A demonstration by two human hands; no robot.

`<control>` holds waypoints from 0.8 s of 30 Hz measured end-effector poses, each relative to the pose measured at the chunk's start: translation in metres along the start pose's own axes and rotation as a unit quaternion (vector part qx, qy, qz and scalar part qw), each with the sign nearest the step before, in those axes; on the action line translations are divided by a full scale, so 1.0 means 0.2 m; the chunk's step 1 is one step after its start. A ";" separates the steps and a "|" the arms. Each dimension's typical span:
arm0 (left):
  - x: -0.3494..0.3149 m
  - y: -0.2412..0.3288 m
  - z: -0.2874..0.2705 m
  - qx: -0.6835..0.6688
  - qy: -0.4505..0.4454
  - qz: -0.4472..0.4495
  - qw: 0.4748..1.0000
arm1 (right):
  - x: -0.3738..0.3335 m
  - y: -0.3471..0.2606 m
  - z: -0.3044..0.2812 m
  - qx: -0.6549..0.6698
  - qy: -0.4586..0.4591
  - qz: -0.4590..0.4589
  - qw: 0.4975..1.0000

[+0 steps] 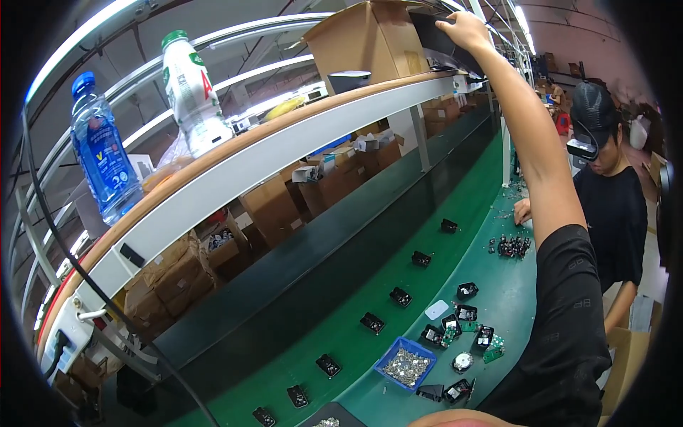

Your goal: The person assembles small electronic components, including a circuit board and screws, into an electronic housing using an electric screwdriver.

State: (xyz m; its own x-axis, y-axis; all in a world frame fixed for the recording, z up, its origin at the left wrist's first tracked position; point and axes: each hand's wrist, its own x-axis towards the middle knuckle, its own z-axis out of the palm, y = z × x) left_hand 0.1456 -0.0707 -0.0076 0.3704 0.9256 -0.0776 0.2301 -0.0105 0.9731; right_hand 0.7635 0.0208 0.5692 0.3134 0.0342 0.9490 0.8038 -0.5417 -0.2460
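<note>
My right arm stretches up across the right side to the overhead shelf. My right hand (466,32) is closed on the upper edge of a dark grey bin (440,39), which stands beside an open cardboard box (363,46). The fingers' far side is hidden behind the bin's edge. My left hand does not show. Below my raised arm, a blue tray (384,385) full of small metal parts sits on the green bench (509,285). Around it lie several small black housings (467,290), green circuit boards (493,354) and a round white part (462,363).
Black housings (372,323) stand in a spaced row on the green conveyor belt (348,384). The shelf (277,117) holds a blue bottle (107,156) and a white bottle (192,99). A black cable (78,263) hangs at left. A co-worker (608,199) is close on the right.
</note>
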 end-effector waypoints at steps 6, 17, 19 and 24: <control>-0.02 0.07 -0.01 -0.007 0.005 -0.017 1.000 | 0.09 0.03 -0.07 0.117 -0.021 -0.016 0.993; -0.09 0.20 -0.02 -0.011 0.012 -0.041 0.999 | 0.03 -0.29 -0.21 0.111 -0.067 -0.013 0.991; -0.10 0.22 -0.03 -0.008 0.010 -0.044 0.999 | 0.04 -0.29 -0.25 0.097 -0.064 -0.015 0.993; -0.18 0.24 -0.11 0.002 -0.015 -0.068 0.998 | 0.08 -0.22 -0.37 0.134 -0.064 0.004 0.989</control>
State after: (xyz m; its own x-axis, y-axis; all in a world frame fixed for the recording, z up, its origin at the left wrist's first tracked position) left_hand 0.1241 -0.0970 0.0465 0.3615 0.9070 -0.2162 0.2834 0.1140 0.9522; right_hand 0.6960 -0.0176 0.6106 0.3674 0.1454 0.9186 0.9008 -0.3015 -0.3125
